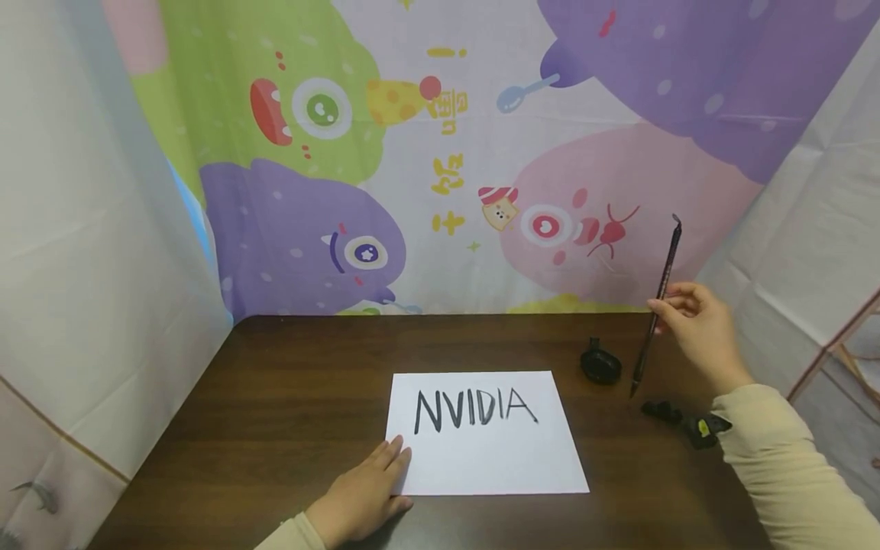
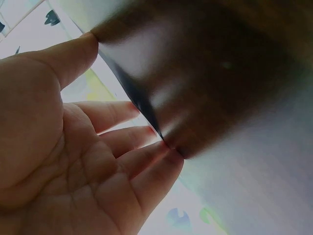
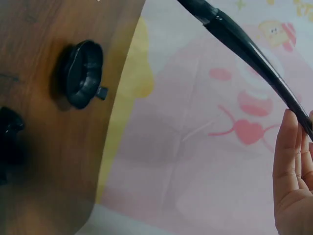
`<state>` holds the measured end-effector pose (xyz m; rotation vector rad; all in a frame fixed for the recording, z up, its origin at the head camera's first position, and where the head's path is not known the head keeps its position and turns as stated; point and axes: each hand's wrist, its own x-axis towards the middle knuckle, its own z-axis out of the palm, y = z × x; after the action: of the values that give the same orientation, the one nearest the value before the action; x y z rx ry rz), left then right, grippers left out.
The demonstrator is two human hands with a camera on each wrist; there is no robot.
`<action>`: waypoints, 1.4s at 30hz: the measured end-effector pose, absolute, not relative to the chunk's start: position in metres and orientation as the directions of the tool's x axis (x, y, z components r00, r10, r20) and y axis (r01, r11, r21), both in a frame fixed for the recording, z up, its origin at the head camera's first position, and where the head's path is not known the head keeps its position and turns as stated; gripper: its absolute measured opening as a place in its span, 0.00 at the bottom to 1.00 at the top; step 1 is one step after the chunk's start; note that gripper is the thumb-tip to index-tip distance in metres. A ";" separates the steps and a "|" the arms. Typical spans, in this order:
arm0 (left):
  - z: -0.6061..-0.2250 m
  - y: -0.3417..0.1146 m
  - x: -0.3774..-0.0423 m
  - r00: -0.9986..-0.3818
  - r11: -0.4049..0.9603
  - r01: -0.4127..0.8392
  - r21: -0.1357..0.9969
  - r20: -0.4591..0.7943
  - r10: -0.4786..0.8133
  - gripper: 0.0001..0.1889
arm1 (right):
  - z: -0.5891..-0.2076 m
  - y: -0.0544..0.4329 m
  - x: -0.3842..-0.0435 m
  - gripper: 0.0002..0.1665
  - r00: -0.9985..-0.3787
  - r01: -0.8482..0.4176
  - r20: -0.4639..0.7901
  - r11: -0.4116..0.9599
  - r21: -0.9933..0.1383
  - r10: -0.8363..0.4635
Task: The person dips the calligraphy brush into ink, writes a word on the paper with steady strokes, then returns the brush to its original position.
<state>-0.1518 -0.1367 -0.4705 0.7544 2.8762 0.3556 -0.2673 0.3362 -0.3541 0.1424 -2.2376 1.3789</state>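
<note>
My right hand [image 1: 708, 328] pinches the slim dark shaft of a writing brush [image 1: 665, 271] between thumb and fingers, above the right side of the table. The brush slants with its bristle tip down, beside a small black ink dish [image 1: 601, 368]. In the right wrist view the brush [image 3: 244, 46] runs up and left from the fingertips. My left hand [image 1: 364, 489] rests with fingers extended on the lower left edge of a white sheet of paper [image 1: 495, 466]. Black brushed letters on its upper half read "NVIDIA". The left wrist view shows the fingertips [image 2: 173, 152] against the dark tabletop.
The brown wooden table [image 1: 289, 397] bears the paper near its front middle. Right of the paper lie small black lumpy pieces [image 1: 661, 412], one with a yellow-green spot [image 1: 703, 428]. A cartoon-printed curtain [image 1: 447, 290] hangs along the back edge, with pale cloth [image 1: 110, 229] at the sides.
</note>
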 end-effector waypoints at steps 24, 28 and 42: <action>-0.469 -0.135 -0.151 -0.863 0.851 0.451 0.269 -0.113 0.492 0.35 | -0.411 0.382 -0.270 0.31 -0.939 -0.044 0.249 0.637 -0.770 0.237; -0.468 -0.135 -0.151 -0.863 0.851 0.450 0.270 -0.115 0.492 0.35 | -0.425 0.387 -0.272 0.33 -0.944 0.002 0.212 0.644 -0.765 0.254; -0.470 -0.136 -0.152 -0.862 0.850 0.456 0.265 -0.106 0.496 0.35 | -0.462 0.390 -0.273 0.29 -0.944 0.092 0.132 0.625 -0.775 0.304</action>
<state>-0.1524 -0.1363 -0.4702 0.7410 2.8559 0.3459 -0.2732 0.3903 -0.4618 -0.3227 -2.5986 1.2192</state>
